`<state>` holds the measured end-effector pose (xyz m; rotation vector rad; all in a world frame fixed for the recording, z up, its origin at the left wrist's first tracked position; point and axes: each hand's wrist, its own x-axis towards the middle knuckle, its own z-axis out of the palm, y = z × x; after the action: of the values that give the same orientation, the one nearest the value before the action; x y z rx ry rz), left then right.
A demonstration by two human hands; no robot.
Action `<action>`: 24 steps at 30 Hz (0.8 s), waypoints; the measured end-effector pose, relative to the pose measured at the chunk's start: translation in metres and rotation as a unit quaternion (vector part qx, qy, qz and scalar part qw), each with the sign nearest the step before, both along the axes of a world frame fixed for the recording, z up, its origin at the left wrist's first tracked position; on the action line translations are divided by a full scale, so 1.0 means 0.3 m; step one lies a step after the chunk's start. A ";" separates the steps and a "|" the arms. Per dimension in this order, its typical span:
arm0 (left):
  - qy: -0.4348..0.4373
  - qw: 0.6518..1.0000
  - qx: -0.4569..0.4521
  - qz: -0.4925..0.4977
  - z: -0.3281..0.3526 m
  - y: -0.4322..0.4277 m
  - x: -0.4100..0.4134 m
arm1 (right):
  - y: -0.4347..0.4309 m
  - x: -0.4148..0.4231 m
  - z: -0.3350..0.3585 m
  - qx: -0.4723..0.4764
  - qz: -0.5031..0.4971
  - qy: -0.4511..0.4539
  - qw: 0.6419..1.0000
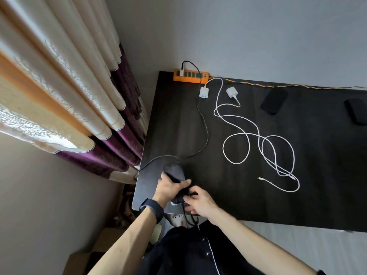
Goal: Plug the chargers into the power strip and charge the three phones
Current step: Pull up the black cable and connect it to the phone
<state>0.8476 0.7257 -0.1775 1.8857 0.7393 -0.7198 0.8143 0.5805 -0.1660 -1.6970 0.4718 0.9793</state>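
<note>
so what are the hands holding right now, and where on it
Left hand grips the dark phone round its middle; right hand pinches the black cable at the phone's near end.

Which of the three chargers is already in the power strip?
The black-cable charger, standing in the leftmost socket of the orange power strip. The two white-cable chargers lie unplugged on the table.

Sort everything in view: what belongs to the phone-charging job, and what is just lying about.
Job: orange power strip; plugged-in charger with black cable; two loose white chargers and white cables; phone gripped by the left hand, right hand at its cable end; two more phones farther right.
Lying about: curtains; cardboard box on the floor.
</note>
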 end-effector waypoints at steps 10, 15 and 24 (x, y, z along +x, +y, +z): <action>0.021 0.965 0.228 -0.131 -0.120 0.145 0.016 | -0.082 -0.027 -0.105 -0.217 0.172 -0.092 0.957; -0.015 0.946 0.270 -0.181 -0.164 0.160 0.012 | -0.175 -0.039 -0.164 -0.353 0.243 -0.092 0.899; -0.005 0.949 0.283 -0.139 -0.181 0.041 -0.020 | -0.241 -0.052 -0.179 -0.340 0.358 -0.029 0.869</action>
<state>0.8417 0.7381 -0.2319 2.5536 0.7332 -0.7188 0.7987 0.5082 -0.2198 -2.6408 0.1250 1.3762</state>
